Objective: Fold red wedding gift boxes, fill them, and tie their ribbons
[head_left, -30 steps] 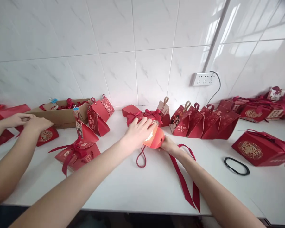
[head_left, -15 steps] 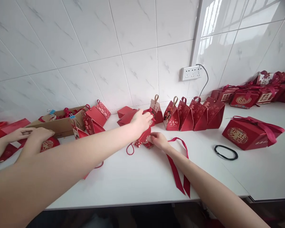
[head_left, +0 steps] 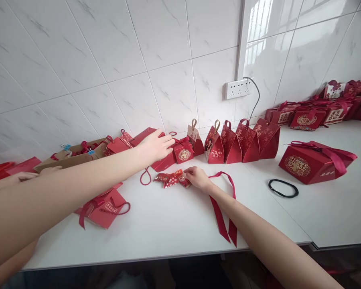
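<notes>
Red card boxes line the white surface [head_left: 168,224]. Our left hand [head_left: 157,147] lies over one red box [head_left: 164,163], its fingers slightly parted across the top; we cannot tell whether they grip it. Beside that box stands a bow-tied box [head_left: 184,155] with a gold emblem. Our right hand [head_left: 197,178] pinches, thumb against fingertips, the right end of some small patterned packets [head_left: 170,179], which lie on the surface in front of both boxes. We see a cord loop [head_left: 149,173] left of them, and a red ribbon [head_left: 219,220] running beneath our right forearm.
</notes>
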Demonstrator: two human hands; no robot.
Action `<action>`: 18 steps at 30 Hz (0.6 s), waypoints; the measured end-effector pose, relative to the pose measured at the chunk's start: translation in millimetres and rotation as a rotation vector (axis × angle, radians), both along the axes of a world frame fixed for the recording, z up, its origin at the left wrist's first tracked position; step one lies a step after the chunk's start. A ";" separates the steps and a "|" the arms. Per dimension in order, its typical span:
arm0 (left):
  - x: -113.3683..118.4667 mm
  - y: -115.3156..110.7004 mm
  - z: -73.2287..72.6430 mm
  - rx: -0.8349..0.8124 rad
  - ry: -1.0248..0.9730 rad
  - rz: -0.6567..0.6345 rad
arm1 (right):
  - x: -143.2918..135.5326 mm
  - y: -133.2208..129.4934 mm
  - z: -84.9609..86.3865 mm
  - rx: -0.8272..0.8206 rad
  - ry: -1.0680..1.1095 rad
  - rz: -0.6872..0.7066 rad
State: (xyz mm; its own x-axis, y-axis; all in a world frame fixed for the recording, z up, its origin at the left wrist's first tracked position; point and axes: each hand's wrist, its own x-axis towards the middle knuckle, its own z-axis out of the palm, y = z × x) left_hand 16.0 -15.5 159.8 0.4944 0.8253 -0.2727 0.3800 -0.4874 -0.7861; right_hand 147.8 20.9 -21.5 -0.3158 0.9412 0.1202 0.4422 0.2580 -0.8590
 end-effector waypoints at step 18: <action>-81.4 -15.2 31.2 0.293 -0.938 0.166 | 0.1 -0.9 -4.0 0.172 -0.151 0.085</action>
